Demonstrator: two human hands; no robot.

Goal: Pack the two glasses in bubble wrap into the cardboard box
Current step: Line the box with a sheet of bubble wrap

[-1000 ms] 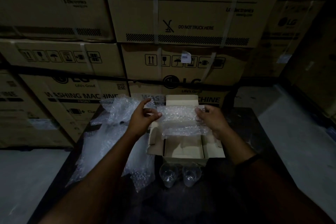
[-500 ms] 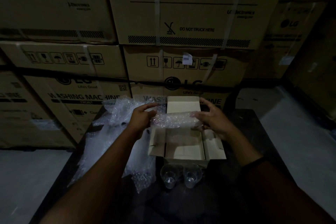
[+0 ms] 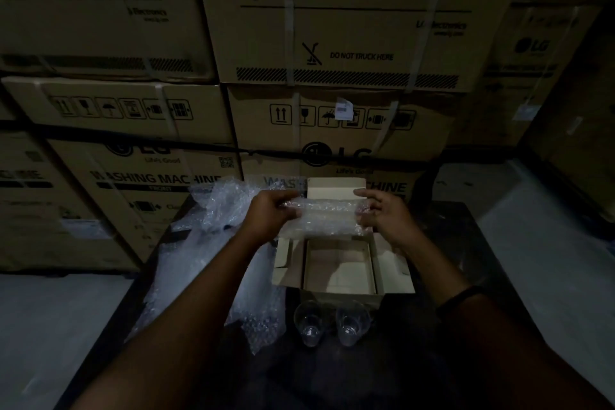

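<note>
A small cardboard box (image 3: 339,296) stands open on the dark table, its flaps spread and its inside bare. Above its far side I hold a folded sheet of bubble wrap (image 3: 324,216) stretched between both hands. My left hand (image 3: 271,215) pinches its left end and my right hand (image 3: 382,213) pinches its right end. Two clear glasses (image 3: 309,323) (image 3: 351,323) stand side by side on the table just in front of the box, unwrapped.
A loose heap of bubble wrap (image 3: 213,263) covers the table's left part. The dark table (image 3: 449,243) ends at the left and right over a pale floor. Large stacked washing machine cartons (image 3: 332,43) form a wall right behind the table.
The bubble wrap sheet between my hands has been folded narrower. Both hands stayed above the box's far side. The glasses and the box have not moved.
</note>
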